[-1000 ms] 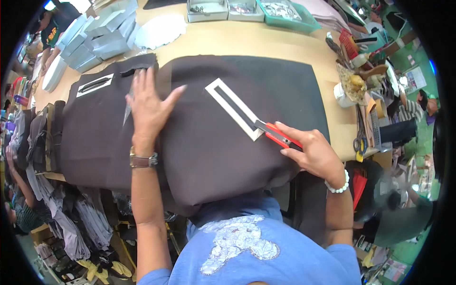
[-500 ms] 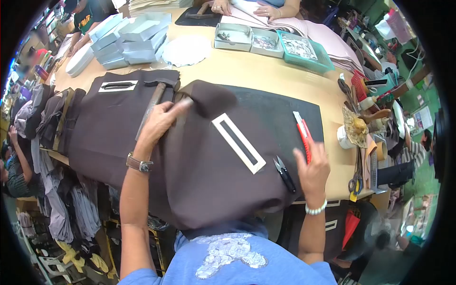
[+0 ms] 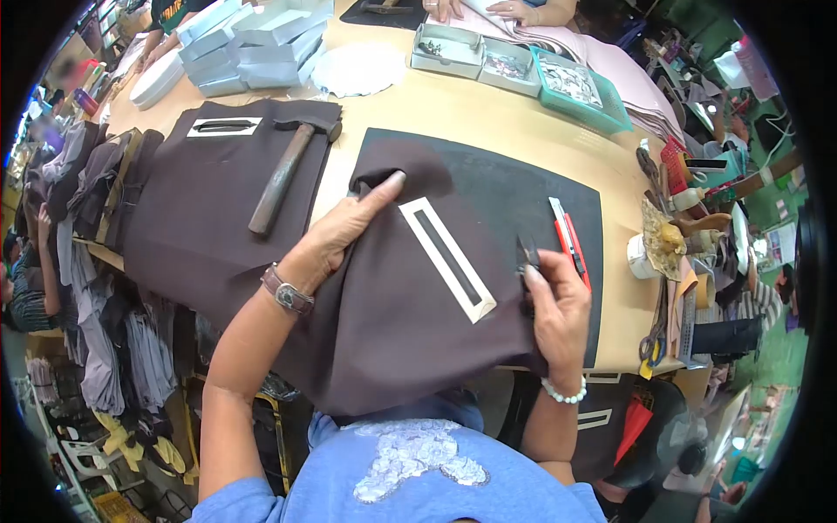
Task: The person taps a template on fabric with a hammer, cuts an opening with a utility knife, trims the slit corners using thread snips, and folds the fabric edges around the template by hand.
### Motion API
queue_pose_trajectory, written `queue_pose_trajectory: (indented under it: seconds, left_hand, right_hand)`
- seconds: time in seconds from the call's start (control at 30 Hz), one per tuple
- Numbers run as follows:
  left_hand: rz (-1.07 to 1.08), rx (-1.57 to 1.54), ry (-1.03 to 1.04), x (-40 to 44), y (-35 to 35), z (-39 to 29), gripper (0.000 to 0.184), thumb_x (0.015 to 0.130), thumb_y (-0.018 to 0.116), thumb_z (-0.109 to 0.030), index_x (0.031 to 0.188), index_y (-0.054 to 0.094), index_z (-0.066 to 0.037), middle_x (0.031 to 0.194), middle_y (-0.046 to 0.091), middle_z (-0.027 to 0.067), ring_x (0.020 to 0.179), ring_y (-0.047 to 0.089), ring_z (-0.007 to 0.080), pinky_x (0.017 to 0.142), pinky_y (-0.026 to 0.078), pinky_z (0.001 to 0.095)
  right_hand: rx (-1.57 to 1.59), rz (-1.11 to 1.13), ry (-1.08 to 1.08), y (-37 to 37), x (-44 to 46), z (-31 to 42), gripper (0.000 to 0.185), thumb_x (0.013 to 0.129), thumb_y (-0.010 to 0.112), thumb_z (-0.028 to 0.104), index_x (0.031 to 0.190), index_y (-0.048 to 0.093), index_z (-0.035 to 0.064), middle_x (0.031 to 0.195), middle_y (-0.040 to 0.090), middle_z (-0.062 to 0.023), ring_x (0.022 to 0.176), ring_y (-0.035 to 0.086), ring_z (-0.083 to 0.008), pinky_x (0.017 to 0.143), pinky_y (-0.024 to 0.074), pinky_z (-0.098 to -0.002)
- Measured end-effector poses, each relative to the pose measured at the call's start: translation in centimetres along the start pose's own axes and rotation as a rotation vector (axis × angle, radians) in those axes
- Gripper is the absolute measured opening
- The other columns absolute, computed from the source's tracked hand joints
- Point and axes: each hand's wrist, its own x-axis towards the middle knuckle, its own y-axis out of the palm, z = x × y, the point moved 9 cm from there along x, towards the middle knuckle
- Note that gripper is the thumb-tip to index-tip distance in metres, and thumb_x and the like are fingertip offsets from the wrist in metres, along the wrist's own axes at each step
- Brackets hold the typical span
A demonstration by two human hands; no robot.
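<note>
My left hand [image 3: 353, 222] grips the folded upper left edge of a dark brown fabric piece [image 3: 392, 331], thumb on top. A cream rectangular frame with a long slot [image 3: 447, 261] lies slanted on that fabric. In my right hand [image 3: 560, 305], small black thread snips [image 3: 527, 254] are pinched, pointing up. Just right of it, a red utility knife [image 3: 571, 244] rests on the black mat [image 3: 514, 179]. To the left, a hammer [image 3: 283, 179] lies on another dark fabric piece [image 3: 209, 187], which carries a similar cream frame [image 3: 224, 127].
Pale boxes [image 3: 279, 57] are stacked at the back left near a white scalloped piece [image 3: 359, 70]. Small-parts boxes [image 3: 447, 50] and a teal tray [image 3: 582, 83] stand at the back. A person's hands [image 3: 514, 11] rest on pink sheets. Scissors [image 3: 651, 346] are at the right edge.
The red knife has been let go onto the mat, and my right hand has taken hold of the snips. My left hand has lifted the fabric's edge and moved right, uncovering the hammer.
</note>
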Motion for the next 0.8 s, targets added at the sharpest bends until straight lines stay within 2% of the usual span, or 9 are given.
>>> queue_pose_trajectory:
  seconds: [0.03, 0.07, 0.13, 0.23, 0.33, 0.5, 0.7, 0.8]
  left_hand:
    - [0.024, 0.093, 0.041, -0.3, 0.4, 0.0, 0.050, 0.079, 0.073, -0.035, 0.106, 0.058, 0.005, 0.094, 0.065, 0.0135, 0.077, 0.065, 0.0152, 0.063, 0.056, 0.0263]
    - [0.040, 0.120, 0.101, -0.6, 0.8, 0.1, 0.042, 0.080, 0.074, -0.028, 0.104, 0.060, 0.004, 0.092, 0.066, 0.0133, 0.075, 0.066, 0.0157, 0.062, 0.056, 0.0264]
    - [0.011, 0.023, 0.252, -1.1, 1.1, 0.2, 0.038, 0.081, 0.072, -0.017, 0.108, 0.058, 0.006, 0.095, 0.066, 0.0110, 0.076, 0.066, 0.0147, 0.065, 0.055, 0.0256]
    - [-0.009, 0.016, 0.384, -1.3, 0.9, 0.5, 0.027, 0.081, 0.072, -0.014, 0.099, 0.064, 0.004, 0.094, 0.066, 0.0075, 0.082, 0.062, 0.0122, 0.072, 0.051, 0.0262]
    - [-0.064, 0.044, 0.394, -2.5, 0.9, 0.8, 0.023, 0.082, 0.070, -0.011, 0.098, 0.065, 0.005, 0.095, 0.066, 0.0047, 0.084, 0.060, 0.0101, 0.077, 0.048, 0.0252]
    - [0.016, -0.181, 0.410, -3.4, 1.9, 1.7, 0.022, 0.085, 0.068, -0.011, 0.101, 0.065, 0.003, 0.095, 0.066, 0.0052, 0.084, 0.060, 0.0089, 0.076, 0.048, 0.0253]
    - [-0.054, -0.231, 0.368, -3.9, 1.9, 2.2, 0.022, 0.084, 0.069, -0.010, 0.102, 0.065, 0.002, 0.096, 0.066, 0.0047, 0.084, 0.061, 0.0107, 0.076, 0.049, 0.0262]
    - [0.002, -0.268, 0.339, -4.0, 2.2, 2.5, 0.022, 0.083, 0.070, -0.010, 0.101, 0.065, 0.002, 0.095, 0.066, 0.0048, 0.084, 0.061, 0.0109, 0.076, 0.049, 0.0261]
  right_hand:
    - [0.123, 0.051, 0.042, 1.7, 0.0, -0.3, 0.016, 0.091, 0.053, 0.003, 0.104, 0.059, -0.0023, 0.087, 0.061, -0.0034, 0.073, 0.056, -0.0071, 0.065, 0.0469, -0.0231]
    - [0.245, 0.103, 0.084, 3.3, -0.2, -0.6, 0.019, 0.092, 0.052, 0.003, 0.109, 0.059, -0.0017, 0.086, 0.061, -0.0022, 0.074, 0.056, -0.0061, 0.066, 0.0471, -0.0219]
    - [0.295, 0.297, 0.185, 6.8, -1.1, -1.4, 0.025, 0.095, 0.049, 0.009, 0.116, 0.057, -0.0017, 0.080, 0.056, 0.0010, 0.067, 0.051, -0.0043, 0.062, 0.0443, -0.0193]
    - [0.211, 0.378, 0.247, 8.9, -2.6, -3.9, 0.029, 0.096, 0.049, 0.017, 0.117, 0.056, -0.0023, 0.076, 0.051, 0.0024, 0.062, 0.045, -0.0028, 0.057, 0.0401, -0.0183]
    - [0.277, 0.298, 0.277, 8.0, -2.8, -4.4, 0.033, 0.096, 0.050, 0.021, 0.118, 0.055, -0.0025, 0.074, 0.051, 0.0019, 0.060, 0.043, -0.0027, 0.055, 0.0386, -0.0177]
    - [0.313, 0.334, 0.293, 8.4, -2.5, -3.5, 0.031, 0.097, 0.048, 0.020, 0.119, 0.039, 0.0001, 0.069, 0.053, -0.0007, 0.054, 0.038, -0.0018, 0.049, 0.0333, -0.0183]
    - [0.399, 0.275, 0.323, 8.6, -2.4, -3.6, 0.028, 0.096, 0.049, 0.019, 0.114, 0.037, 0.0002, 0.067, 0.055, -0.0035, 0.048, 0.037, -0.0013, 0.044, 0.0300, -0.0174]
    - [0.377, 0.285, 0.312, 8.7, -2.3, -3.2, 0.028, 0.096, 0.050, 0.019, 0.113, 0.037, 0.0007, 0.066, 0.056, -0.0035, 0.047, 0.037, -0.0011, 0.043, 0.0298, -0.0174]
